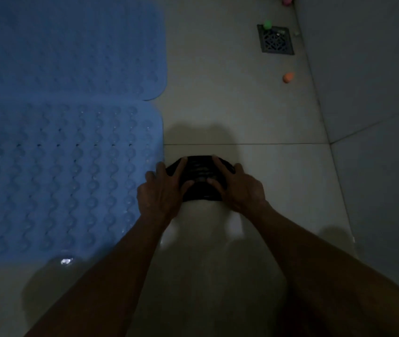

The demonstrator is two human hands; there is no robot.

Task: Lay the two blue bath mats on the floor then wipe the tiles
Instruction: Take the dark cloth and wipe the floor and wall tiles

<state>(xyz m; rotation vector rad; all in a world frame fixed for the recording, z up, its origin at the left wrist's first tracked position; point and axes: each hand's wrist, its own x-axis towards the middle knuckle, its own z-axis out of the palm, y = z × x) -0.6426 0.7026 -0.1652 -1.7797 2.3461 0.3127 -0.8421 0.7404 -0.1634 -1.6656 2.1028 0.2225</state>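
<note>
Two blue bath mats, near mat (59, 178) and far mat (67, 47), lie flat, studded. Left hand (162, 188) and right hand (239, 188), fingers spread, press a dark cloth (200, 176) onto pale tiles (218, 105).

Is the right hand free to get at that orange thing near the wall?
Probably not yet: the right hand is pressing the dark cloth, though bare tile lies between it and the orange thing.

Two bare forearms reach up from the bottom of the frame to its centre. Left hand (163, 190) and right hand (238, 188) press down side by side, fingers spread, thumbs nearly meeting.
</note>
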